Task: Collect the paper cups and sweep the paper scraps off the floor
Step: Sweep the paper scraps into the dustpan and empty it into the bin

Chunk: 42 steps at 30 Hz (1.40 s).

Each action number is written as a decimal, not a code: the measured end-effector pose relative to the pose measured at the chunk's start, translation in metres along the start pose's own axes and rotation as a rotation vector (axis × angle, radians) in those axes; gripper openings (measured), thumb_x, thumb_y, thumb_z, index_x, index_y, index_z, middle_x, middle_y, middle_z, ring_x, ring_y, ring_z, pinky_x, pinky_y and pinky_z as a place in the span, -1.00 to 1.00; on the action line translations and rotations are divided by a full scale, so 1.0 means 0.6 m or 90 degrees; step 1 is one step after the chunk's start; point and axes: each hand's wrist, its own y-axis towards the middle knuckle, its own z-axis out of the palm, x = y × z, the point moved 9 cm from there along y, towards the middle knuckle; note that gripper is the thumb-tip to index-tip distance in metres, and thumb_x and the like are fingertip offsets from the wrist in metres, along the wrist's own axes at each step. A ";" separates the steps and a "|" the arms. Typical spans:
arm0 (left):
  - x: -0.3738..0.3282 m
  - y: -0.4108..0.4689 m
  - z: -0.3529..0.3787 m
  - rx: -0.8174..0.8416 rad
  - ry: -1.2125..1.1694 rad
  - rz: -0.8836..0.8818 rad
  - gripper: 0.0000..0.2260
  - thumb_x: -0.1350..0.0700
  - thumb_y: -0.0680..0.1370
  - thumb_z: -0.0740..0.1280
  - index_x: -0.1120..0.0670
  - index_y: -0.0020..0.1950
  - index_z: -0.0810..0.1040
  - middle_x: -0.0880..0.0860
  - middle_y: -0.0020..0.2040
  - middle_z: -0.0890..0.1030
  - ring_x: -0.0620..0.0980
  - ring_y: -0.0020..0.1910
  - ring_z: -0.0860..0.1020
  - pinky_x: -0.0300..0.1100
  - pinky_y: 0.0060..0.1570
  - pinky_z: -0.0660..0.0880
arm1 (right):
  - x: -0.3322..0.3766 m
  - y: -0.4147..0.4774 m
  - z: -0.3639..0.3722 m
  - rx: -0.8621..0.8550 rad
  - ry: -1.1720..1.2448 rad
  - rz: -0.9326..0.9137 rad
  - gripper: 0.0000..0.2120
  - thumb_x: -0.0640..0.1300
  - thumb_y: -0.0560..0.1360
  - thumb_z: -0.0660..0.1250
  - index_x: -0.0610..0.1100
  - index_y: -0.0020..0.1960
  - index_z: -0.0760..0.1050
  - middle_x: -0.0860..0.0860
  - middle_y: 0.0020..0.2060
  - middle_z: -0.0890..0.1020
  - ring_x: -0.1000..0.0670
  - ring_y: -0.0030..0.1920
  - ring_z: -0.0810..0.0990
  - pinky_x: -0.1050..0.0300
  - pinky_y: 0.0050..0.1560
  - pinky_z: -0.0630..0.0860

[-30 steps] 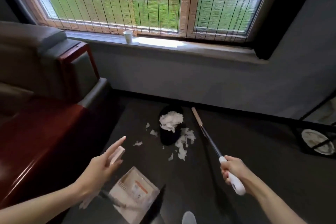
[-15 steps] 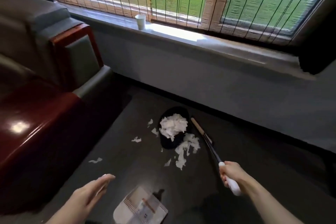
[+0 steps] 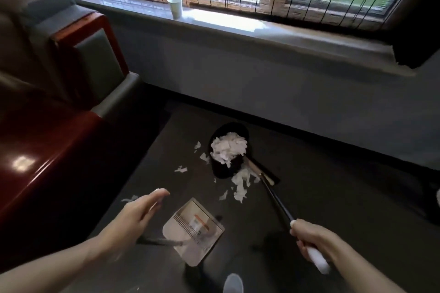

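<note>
Paper scraps [image 3: 228,151] heaped on black broom head [image 3: 221,171], 12 o'clock from my hands; loose bits on floor [image 3: 333,185] around it. Paper cup [image 3: 175,7] upright on windowsill [image 3: 238,21], far 11 o'clock. My right hand [image 3: 312,240] grips broom handle [image 3: 276,200] near white end. My left hand [image 3: 133,219] has fingers straight, spread, above dustpan [image 3: 194,231] handle; contact unclear.

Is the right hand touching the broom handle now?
Touching. The head view shows the right hand with its fingers curled round the broom handle; the white end sticks out below the fist.
</note>
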 end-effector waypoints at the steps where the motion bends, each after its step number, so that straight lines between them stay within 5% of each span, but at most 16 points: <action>1: 0.012 -0.003 -0.001 0.003 0.007 0.000 -0.63 0.11 0.59 0.24 -0.41 0.16 0.45 -0.33 0.11 0.53 -0.41 0.15 0.47 -0.49 0.11 0.34 | -0.018 -0.015 0.012 0.002 0.008 0.005 -0.77 -0.09 0.55 0.19 -0.13 0.17 0.43 -0.06 -0.50 0.47 0.09 -0.64 0.41 0.30 -0.53 0.36; 4: 0.036 -0.015 -0.008 -0.004 0.024 0.018 -0.60 0.10 0.58 0.24 -0.44 0.18 0.39 -0.27 0.10 0.54 -0.36 0.14 0.49 -0.30 0.15 0.39 | -0.070 -0.061 0.056 -0.003 0.018 0.005 -0.79 -0.07 0.56 0.17 -0.03 0.18 0.39 -0.03 -0.57 0.47 0.10 -0.65 0.40 0.32 -0.54 0.36; 8: 0.023 -0.012 -0.014 -0.014 0.043 0.058 -0.60 0.08 0.60 0.22 -0.47 0.19 0.34 -0.21 0.11 0.53 -0.35 0.13 0.49 -0.32 0.14 0.41 | -0.115 -0.135 0.130 0.028 -0.116 -0.044 -0.79 -0.13 0.55 0.13 -0.10 0.18 0.36 -0.03 -0.55 0.45 0.10 -0.64 0.37 0.30 -0.55 0.32; 13: 0.020 -0.018 -0.016 -0.004 0.076 0.082 -0.70 0.08 0.62 0.18 -0.20 0.33 0.37 -0.01 0.17 0.56 -0.13 0.15 0.53 -0.13 0.20 0.46 | -0.129 -0.213 0.225 0.037 -0.413 -0.161 -0.77 -0.12 0.55 0.10 -0.18 0.14 0.40 0.02 -0.41 0.46 0.08 -0.44 0.41 0.21 -0.35 0.33; 17: 0.036 -0.036 -0.038 -0.005 0.090 0.092 -0.71 0.10 0.63 0.17 -0.11 0.35 0.37 0.07 0.15 0.57 -0.03 0.15 0.54 -0.06 0.20 0.46 | -0.144 -0.274 0.273 0.155 -0.257 -0.107 -0.90 -0.27 0.52 0.09 -0.14 -0.12 0.35 0.00 -0.58 0.30 0.08 -0.58 0.26 0.25 -0.56 0.21; 20: 0.061 -0.064 -0.064 -0.002 0.074 0.087 -0.70 0.11 0.63 0.16 -0.11 0.35 0.36 0.07 0.18 0.56 -0.03 0.18 0.53 -0.06 0.23 0.45 | -0.147 -0.316 0.272 0.205 -0.109 -0.040 -0.68 -0.38 0.46 0.11 -0.08 0.08 0.46 0.02 -0.55 0.24 0.14 -0.62 0.20 0.37 -0.65 0.15; 30: 0.178 -0.193 -0.237 -0.085 0.002 -0.008 -0.71 0.13 0.63 0.17 -0.15 0.32 0.39 -0.01 0.27 0.51 -0.28 0.16 0.45 -0.24 0.21 0.36 | -0.040 -0.363 0.379 0.168 -0.110 -0.142 -0.47 -0.37 0.50 0.13 -0.01 0.40 0.31 0.00 -0.56 0.31 0.13 -0.64 0.26 0.36 -0.66 0.23; 36: 0.256 -0.229 -0.305 -0.120 -0.001 -0.081 -0.69 0.12 0.62 0.18 -0.28 0.23 0.37 -0.01 0.28 0.51 -0.21 0.25 0.40 -0.26 0.24 0.33 | 0.086 -0.316 0.428 0.141 -0.109 -0.173 -0.59 -0.38 0.50 0.16 -0.10 0.30 0.37 -0.01 -0.58 0.39 0.13 -0.63 0.33 0.33 -0.65 0.28; 42: 0.316 -0.277 -0.340 -0.126 0.046 -0.129 -0.67 0.10 0.61 0.20 -0.33 0.21 0.32 -0.08 0.25 0.50 -0.29 0.19 0.42 -0.35 0.22 0.32 | 0.192 -0.274 0.469 0.063 -0.167 -0.218 -0.52 -0.36 0.53 0.14 -0.10 0.42 0.28 -0.04 -0.52 0.38 0.11 -0.63 0.32 0.33 -0.64 0.28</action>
